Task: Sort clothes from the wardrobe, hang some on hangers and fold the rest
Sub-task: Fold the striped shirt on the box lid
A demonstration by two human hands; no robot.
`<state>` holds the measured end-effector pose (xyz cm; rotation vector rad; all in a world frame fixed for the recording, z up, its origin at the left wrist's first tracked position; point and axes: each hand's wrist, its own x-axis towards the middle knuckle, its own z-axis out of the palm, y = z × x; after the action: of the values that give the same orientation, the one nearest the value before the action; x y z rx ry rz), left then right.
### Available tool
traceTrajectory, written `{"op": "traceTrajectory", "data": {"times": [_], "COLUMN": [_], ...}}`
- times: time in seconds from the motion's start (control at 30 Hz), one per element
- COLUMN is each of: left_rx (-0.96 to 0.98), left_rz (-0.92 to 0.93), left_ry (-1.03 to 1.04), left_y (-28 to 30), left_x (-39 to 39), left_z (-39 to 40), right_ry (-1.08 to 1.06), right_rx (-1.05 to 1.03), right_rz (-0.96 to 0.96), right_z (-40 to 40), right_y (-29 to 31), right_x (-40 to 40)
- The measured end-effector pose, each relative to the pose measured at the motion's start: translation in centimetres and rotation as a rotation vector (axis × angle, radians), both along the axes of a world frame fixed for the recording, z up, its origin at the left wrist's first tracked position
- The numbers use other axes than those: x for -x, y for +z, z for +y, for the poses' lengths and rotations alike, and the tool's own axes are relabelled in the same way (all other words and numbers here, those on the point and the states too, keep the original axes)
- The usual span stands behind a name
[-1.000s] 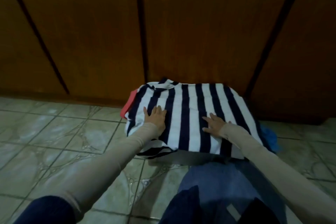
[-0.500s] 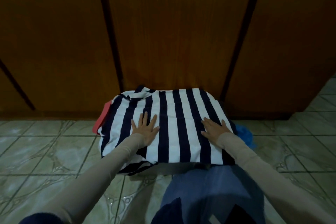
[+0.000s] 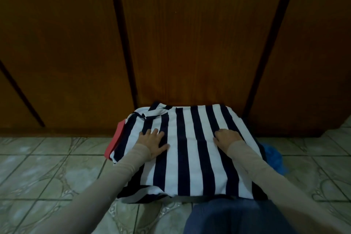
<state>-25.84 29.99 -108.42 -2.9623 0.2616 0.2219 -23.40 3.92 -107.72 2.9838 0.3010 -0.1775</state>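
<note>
One striped shirt (image 3: 190, 150), navy and white, lies folded flat in the lower middle of the frame, on the tiled floor (image 3: 47, 157) just in front of the wardrobe doors (image 3: 190, 43). Two hands rest on it. The left hand (image 3: 152, 143), left of centre, lies palm down with fingers spread and straight, pressing the cloth. The right hand (image 3: 226, 138), right of centre, also sits on the shirt, but its fingers bend at the knuckles and their tips are hidden; I cannot tell whether they pinch the fabric or only press it. Both arms wear beige sleeves (image 3: 117, 176).

One red cloth (image 3: 115, 142) shows at the shirt's left edge, partly under it. One blue cloth (image 3: 273, 157) shows at its right edge. A dark strip of another layer (image 3: 133, 198) peeks out beneath the shirt's near edge. At the bottom right of the frame is the person's knee in blue trousers (image 3: 237, 216).

Four wooden door panels fill the upper frame, parted by three dark gaps. No writing, brand or label can be read anywhere.
</note>
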Motion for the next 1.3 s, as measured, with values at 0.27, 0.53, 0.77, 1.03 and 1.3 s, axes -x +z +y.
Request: {"op": "traceTrajectory", "data": {"times": [0.27,0.53,0.77,1.03,1.3], "left_rx": [0.078,0.166,0.068,-0.016,-0.256], "left_rz": [-0.011,-0.023,-0.002,-0.106,-0.183], "left_ry": [0.002,-0.047,-0.119,-0.143,-0.175], "left_y": [0.3,-1.2,-0.4,0.1,1.1], "left_x": [-4.9,-11.8,-15.4,-15.9,-14.2], "left_z": [-1.2,-4.0,-4.3,-4.0,-3.7], "right_ry": [-0.007,0.015,0.048,0.031,0.035], "right_rx": [0.052,-0.085,-0.136,-0.017,0.242], "right_rz": [0.063,0.013,-0.025,-0.064,-0.231], "right_z": [0.3,0.7,0.0,0.2,-2.4], "right_y": [-0.3,-1.8,-1.7,-0.6,1.4], "right_x": [-4.4,-10.4,-14.0,-14.7,-12.0]}}
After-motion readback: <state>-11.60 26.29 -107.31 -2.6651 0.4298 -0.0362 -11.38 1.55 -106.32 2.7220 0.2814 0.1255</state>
